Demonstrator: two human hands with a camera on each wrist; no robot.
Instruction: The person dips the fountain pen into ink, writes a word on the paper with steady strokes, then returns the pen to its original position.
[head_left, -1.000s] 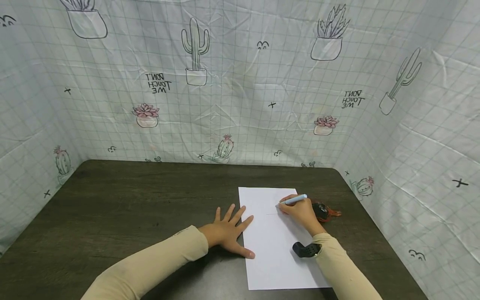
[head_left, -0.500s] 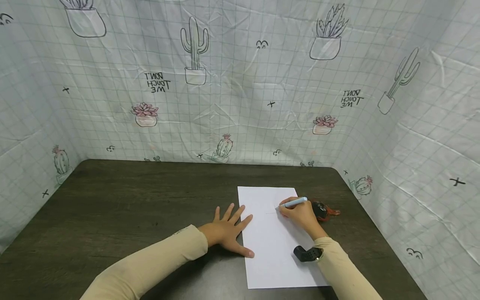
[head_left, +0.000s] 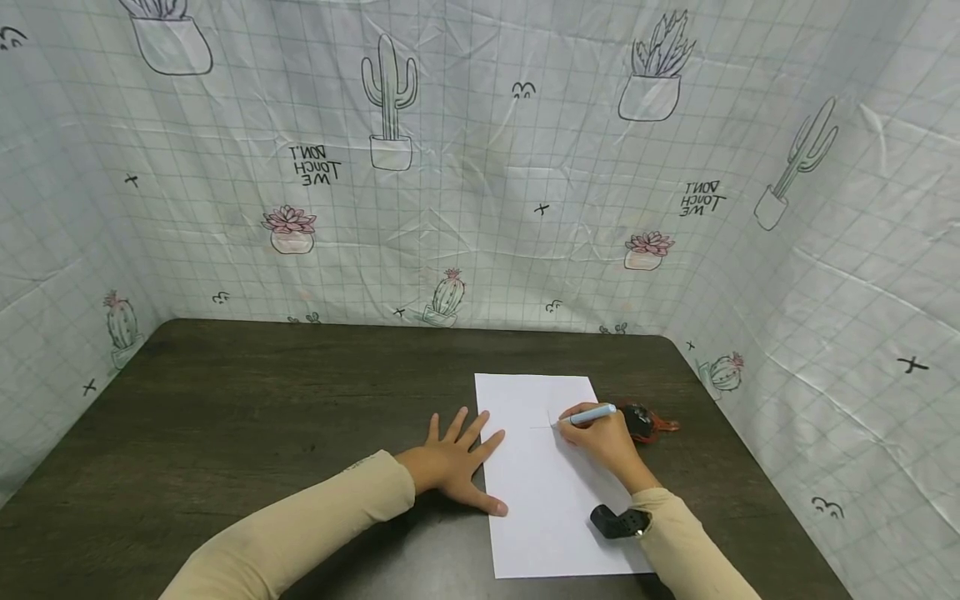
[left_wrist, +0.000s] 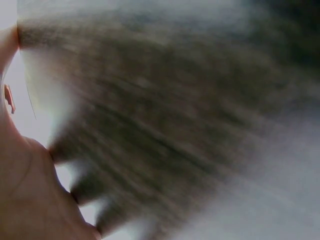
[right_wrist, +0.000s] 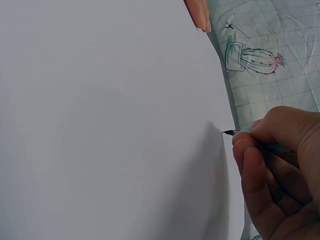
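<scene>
A white sheet of paper [head_left: 547, 517] lies on the dark table. My left hand [head_left: 450, 468] rests with spread, straight fingers along its left edge, the thumb and some fingertips on the paper. My right hand [head_left: 611, 442] pinches a light blue pen [head_left: 591, 414] between thumb and fingers, its tip at the sheet's upper part. There a thin horizontal line [head_left: 538, 427] shows, with a fainter stroke running up from near the pen tip. The right wrist view shows the dark pen tip [right_wrist: 228, 132] right at the paper. In the left wrist view, my left palm [left_wrist: 30, 190] is at the edge.
A black and orange-brown object [head_left: 642, 422] sits just beyond the right hand, partly hidden by it. A black wrist camera [head_left: 618, 522] hangs over the paper's right side. Behind the dark wooden table [head_left: 225, 433] stands a white cloth [head_left: 487, 208] printed with cacti.
My right hand has drawn the pen a short way down the sheet toward me, to the horizontal line's end. My left hand has stayed in place.
</scene>
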